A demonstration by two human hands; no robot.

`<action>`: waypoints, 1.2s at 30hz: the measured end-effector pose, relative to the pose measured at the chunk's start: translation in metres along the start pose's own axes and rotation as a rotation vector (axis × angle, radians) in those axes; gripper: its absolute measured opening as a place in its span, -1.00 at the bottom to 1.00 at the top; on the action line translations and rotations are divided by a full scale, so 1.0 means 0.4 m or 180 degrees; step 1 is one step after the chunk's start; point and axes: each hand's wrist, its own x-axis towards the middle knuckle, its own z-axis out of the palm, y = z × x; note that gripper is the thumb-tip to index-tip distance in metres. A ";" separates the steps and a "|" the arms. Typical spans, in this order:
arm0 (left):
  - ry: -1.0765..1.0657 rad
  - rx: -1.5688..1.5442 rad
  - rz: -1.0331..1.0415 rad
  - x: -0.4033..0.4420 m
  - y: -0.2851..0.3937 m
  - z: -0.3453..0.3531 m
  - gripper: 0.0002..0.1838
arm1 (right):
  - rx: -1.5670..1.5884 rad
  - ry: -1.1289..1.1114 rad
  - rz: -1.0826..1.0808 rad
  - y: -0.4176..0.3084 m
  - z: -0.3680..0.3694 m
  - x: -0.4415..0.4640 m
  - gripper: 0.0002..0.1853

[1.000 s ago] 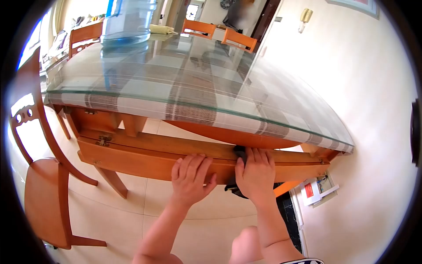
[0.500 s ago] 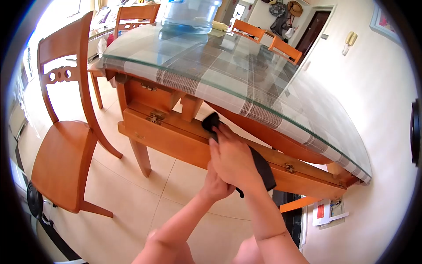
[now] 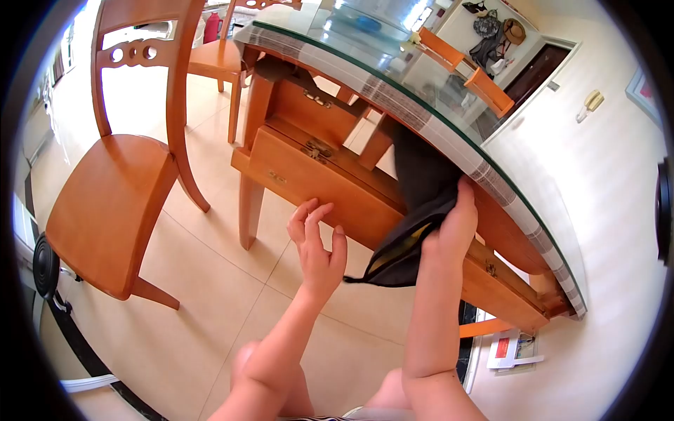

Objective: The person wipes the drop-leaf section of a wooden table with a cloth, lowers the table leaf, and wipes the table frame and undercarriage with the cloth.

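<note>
My right hand grips a black cloth bag by its side, with the thumb and fingers closed on the fabric. The bag hangs half open. Its mouth faces me and shows a yellowish inside, and a thin dark strap end sticks out at the lower left. Its upper part reaches up under the table edge. My left hand is off the bag to the left, palm up with bent, spread fingers and nothing in them. It is just in front of the long wooden panel under the tabletop.
A glass-topped table with a checked cloth edge spans the top. Brass hinges sit along the lowered panel. One wooden chair stands at the left, with another chair behind it. A white wall rises at the right.
Both hands were together on the bunched black bag. Now the left hand has let go and moved left, while the right hand holds the bag opened out. The view has shifted.
</note>
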 end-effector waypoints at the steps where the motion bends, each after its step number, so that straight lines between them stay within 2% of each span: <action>1: -0.0002 -0.0015 -0.0040 0.005 -0.006 -0.001 -0.59 | 0.0591 0.0197 0.0097 0.001 0.017 -0.001 -0.61; 3: 0.0004 0.0088 0.0015 0.013 -0.012 -0.009 -0.51 | 0.0745 0.0163 -0.0028 0.019 0.045 -0.008 -0.60; 4: -0.0043 0.0214 0.0068 0.015 -0.017 -0.013 -0.43 | -0.0303 -0.0160 -0.0540 0.051 0.042 0.004 -0.58; 5: -0.0034 0.0207 0.0063 0.013 -0.023 -0.008 -0.43 | -0.1357 -0.0464 -0.1045 0.076 0.040 0.009 -0.56; 7: 0.0402 -0.0740 -0.0459 0.008 -0.040 0.016 -0.21 | -0.2964 -0.0918 -0.3127 0.105 0.064 0.045 -0.66; 8: 0.0231 -0.0793 -0.0763 0.011 -0.045 0.014 -0.04 | -0.3548 -0.0824 -0.3438 0.095 0.075 0.053 -0.64; 9: 0.0234 -0.0799 -0.0781 0.009 -0.043 0.015 -0.04 | -0.4142 -0.0720 -0.3734 0.083 0.087 0.055 -0.63; 10: 0.0441 -0.1150 -0.0936 0.011 -0.035 0.021 -0.01 | -0.4150 -0.0728 -0.3739 0.077 0.104 0.058 -0.63; 11: 0.0652 -0.1507 -0.1077 0.020 -0.029 0.025 0.02 | -0.4235 -0.1100 -0.3393 0.072 0.126 0.064 -0.58; 12: 0.0649 -0.1522 -0.1071 0.024 -0.030 0.027 0.02 | -0.4308 -0.1454 -0.3031 0.067 0.143 0.067 -0.53; 15: 0.0754 -0.1528 -0.1333 0.034 -0.038 0.027 0.12 | -0.4419 -0.1831 -0.2661 0.064 0.183 0.062 -0.48; 19: 0.0516 -0.1568 -0.1218 0.028 -0.049 0.028 0.12 | -0.4012 -0.1828 -0.2499 0.088 0.185 0.085 -0.66; 20: 0.0398 -0.1538 -0.1097 0.025 -0.055 0.030 0.12 | -0.4003 -0.1826 -0.2521 0.089 0.182 0.085 -0.66; 22: 0.0388 -0.1487 -0.1061 0.027 -0.060 0.031 0.13 | -0.3668 -0.1944 -0.2869 0.089 0.171 0.081 -0.79; 25: 0.0308 -0.1457 -0.1009 0.032 -0.059 0.027 0.14 | -0.3333 -0.2050 -0.3271 0.080 0.150 0.058 -0.84; 26: 0.0288 -0.1503 -0.1003 0.034 -0.058 0.025 0.15 | -0.3367 -0.2021 -0.3506 0.077 0.137 0.044 -0.77; 29: 0.0401 -0.1580 -0.1155 0.036 -0.055 0.025 0.17 | -0.3389 -0.1940 -0.3492 0.048 0.119 0.019 -0.76; 30: 0.0406 -0.1586 -0.1169 0.041 -0.054 0.019 0.17 | -0.3353 -0.1882 -0.3684 0.047 0.102 0.015 -0.74; 32: 0.0140 -0.2531 -0.1659 0.054 -0.053 0.006 0.24 | -0.3499 -0.1713 -0.3646 0.042 0.029 0.011 -0.75; 34: 0.0093 -0.2676 -0.1789 0.057 -0.057 0.001 0.27 | -0.3627 -0.1562 -0.3635 0.048 0.020 0.020 -0.75; 36: -0.0025 -0.2805 -0.1934 0.054 -0.060 0.002 0.31 | -0.3188 -0.0740 -0.3441 0.050 0.017 0.021 -0.84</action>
